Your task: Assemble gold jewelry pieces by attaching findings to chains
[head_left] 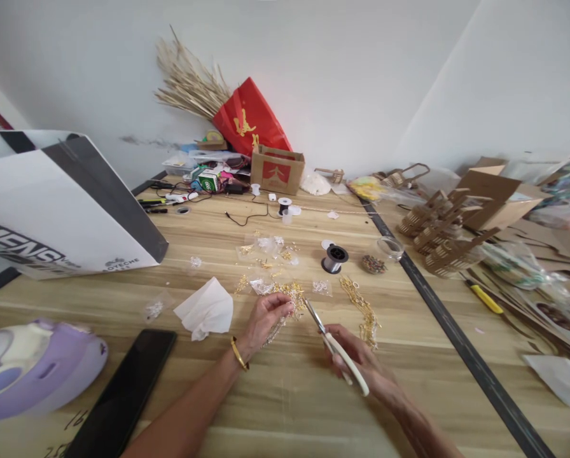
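Near the middle of the wooden table, my left hand (271, 318) is closed in a pinch, with thumb and forefinger together. A thin, pale, beaded-looking strand (275, 332) trails below its fingers; the part inside the pinch is hidden. My right hand (354, 356) grips a pair of white-handled scissors (338, 350), whose metal blades point up and left towards the left fingertips without touching them. Just beyond the left hand lies a pile of small gold findings (292, 292). To the right of the scissors stretches a gold chain (368, 318).
Beyond the hands stand a wire spool (335, 259) and a jar of beads (375, 263). A white tissue (206, 308), a black phone (127, 388) and a purple device (60, 369) lie left. Small woven baskets (450, 254) and a yellow cutter (485, 298) sit right.
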The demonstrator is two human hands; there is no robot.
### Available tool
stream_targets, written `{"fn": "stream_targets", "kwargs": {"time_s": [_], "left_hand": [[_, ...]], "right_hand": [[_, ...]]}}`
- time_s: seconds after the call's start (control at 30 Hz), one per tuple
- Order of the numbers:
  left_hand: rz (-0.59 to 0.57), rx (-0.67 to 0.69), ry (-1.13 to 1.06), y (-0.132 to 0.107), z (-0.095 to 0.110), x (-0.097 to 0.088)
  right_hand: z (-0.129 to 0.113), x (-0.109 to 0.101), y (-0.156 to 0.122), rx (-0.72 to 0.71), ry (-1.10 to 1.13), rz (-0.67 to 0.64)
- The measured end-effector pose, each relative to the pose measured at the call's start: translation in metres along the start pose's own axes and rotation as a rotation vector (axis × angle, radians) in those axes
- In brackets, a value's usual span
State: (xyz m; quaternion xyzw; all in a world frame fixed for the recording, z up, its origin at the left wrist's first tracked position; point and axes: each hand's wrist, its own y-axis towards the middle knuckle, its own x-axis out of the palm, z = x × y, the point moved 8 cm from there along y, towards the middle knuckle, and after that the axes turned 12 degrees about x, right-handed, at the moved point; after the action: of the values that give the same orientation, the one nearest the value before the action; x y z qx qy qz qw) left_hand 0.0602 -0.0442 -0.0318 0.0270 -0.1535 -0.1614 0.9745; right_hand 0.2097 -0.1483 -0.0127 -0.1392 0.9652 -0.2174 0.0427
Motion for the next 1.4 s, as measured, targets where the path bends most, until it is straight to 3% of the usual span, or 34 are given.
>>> {"fn": "stream_targets", "kwargs": {"time_s": [0.47,1.1,1.23,1.4], "left_hand": [[-0.080,-0.085,0.070,-0.004,0.011,0.016],[-0.081,-0.090,0.043,-0.004,0.001,0.013],[-0.035,-0.066,-0.054,-0.002,-0.002,0.007],[0.026,-0.053,-0.097,0.000,0.000,0.002]], "right_hand": [[-0.009,0.000,0.007,-0.031,-0.218,0.140],[-0.008,0.001,0.004,-0.085,-0.117,0.184],[-0.008,-0.004,0.000,-0.100,-0.014,0.059],[-0.015,0.003,-0.015,-0.093,0.097,-0.287]]}}
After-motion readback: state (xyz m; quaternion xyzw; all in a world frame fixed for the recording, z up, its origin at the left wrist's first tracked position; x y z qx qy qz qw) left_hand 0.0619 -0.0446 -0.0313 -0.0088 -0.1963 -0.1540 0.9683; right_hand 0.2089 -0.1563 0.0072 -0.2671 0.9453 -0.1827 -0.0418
